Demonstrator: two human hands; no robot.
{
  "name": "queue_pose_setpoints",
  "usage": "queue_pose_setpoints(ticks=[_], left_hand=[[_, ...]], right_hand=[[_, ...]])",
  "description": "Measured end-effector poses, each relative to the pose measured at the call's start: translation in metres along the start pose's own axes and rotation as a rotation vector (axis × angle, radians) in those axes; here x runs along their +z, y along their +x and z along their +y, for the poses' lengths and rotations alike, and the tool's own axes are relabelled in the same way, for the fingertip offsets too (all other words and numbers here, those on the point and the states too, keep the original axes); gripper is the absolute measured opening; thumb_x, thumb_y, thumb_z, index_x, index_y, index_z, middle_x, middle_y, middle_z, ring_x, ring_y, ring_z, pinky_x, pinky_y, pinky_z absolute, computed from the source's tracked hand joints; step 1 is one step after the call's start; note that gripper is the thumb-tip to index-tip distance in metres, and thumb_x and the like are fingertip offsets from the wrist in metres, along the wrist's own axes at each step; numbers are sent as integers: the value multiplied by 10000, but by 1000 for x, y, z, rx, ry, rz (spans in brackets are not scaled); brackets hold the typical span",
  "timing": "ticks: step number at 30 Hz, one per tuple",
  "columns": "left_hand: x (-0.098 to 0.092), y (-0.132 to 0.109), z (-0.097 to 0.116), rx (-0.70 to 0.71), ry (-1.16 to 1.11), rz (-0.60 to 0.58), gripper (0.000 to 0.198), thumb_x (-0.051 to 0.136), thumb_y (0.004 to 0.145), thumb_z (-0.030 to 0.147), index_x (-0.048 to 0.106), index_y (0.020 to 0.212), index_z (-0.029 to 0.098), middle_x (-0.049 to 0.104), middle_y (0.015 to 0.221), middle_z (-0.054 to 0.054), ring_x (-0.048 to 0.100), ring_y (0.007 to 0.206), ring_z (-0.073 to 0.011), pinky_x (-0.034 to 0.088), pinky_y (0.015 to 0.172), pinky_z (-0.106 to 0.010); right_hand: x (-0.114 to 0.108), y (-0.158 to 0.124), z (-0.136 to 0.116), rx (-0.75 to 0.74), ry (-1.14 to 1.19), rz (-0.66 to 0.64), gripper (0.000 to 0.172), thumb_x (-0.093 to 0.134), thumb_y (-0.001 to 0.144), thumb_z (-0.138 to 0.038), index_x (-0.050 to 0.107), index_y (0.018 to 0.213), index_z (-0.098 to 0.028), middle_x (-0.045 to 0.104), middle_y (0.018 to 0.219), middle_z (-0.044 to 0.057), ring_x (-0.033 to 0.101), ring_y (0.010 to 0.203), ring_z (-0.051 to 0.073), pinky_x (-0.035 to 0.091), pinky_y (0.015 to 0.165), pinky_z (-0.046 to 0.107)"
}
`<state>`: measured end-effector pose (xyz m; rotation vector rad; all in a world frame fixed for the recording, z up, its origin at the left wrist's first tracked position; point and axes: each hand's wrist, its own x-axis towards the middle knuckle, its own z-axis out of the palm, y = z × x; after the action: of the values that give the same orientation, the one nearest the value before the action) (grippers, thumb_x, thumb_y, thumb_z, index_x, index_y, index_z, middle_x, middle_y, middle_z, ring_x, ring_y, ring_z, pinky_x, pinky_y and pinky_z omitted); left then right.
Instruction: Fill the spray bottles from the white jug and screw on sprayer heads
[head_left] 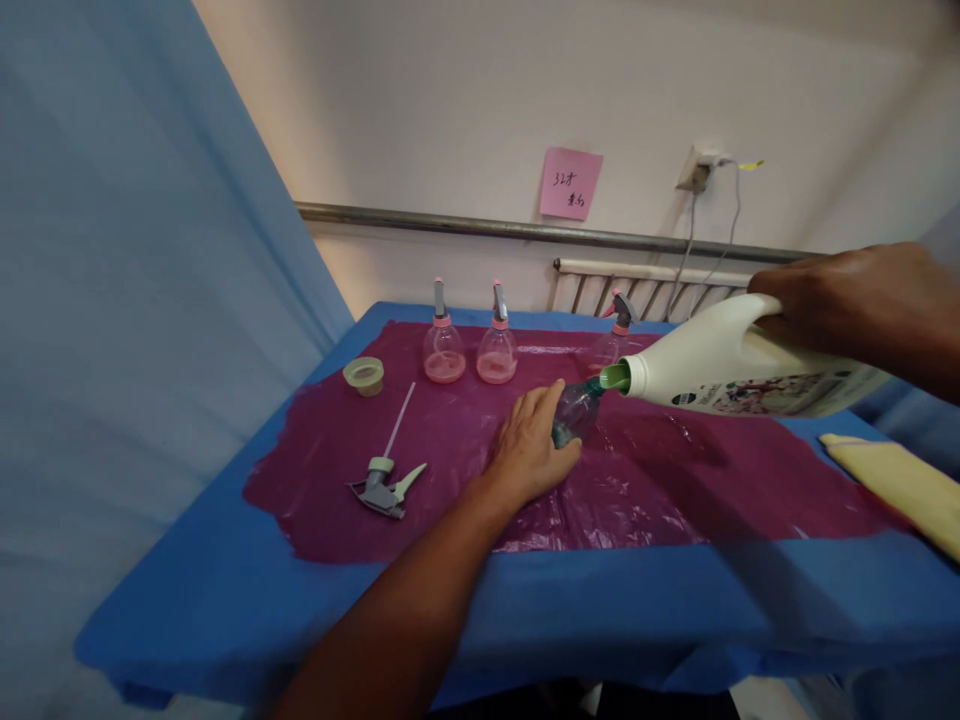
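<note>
My left hand (534, 445) is wrapped round a clear spray bottle (579, 408) without its head, tilted to the right on the purple plastic sheet. In my right hand (840, 300) is the handle of a large cream detergent jug (720, 365), tipped on its side. The jug's green spout meets the bottle's neck; whether liquid is flowing I cannot make out. A grey and pale green spray head (381, 490) with its tube lies on the sheet left of my left hand. My left palm hides part of the bottle.
Behind stand two spray bottles (445, 350) (497, 350) with pink liquid, and another spray bottle (616, 335) partly behind the jug. A small round tub (365, 376) sits at left, a yellow cloth (896, 485) at right. A metal rail (465, 226) runs along the wall; a blue curtain (135, 300) hangs left.
</note>
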<state>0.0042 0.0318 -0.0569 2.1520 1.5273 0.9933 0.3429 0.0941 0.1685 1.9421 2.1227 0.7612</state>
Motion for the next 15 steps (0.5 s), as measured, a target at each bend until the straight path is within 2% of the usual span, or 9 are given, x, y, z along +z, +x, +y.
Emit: queue_pose_setpoints(ticks=[6,15], left_hand=[[-1,0,0,3,-2,-5,864,782,935,277,474,1741,243,608,1708,-140,585,1562,-361,467,1358,-562],[-1,-1,1,0,-7,-6,872,782,934,281,466,1747,277,609,1701,-125,581,1563,-360,472,1352,-560]], right_hand=[[3,-1,2,-33,-16,27,378,483,912,-611,720,1041,-347,853,1124,93,743,885,352,376,651,414],[1,-1,2,-41,6,48,309,538,903,-574,730,1005,-356,853,1087,86,719,823,336,341,653,405]])
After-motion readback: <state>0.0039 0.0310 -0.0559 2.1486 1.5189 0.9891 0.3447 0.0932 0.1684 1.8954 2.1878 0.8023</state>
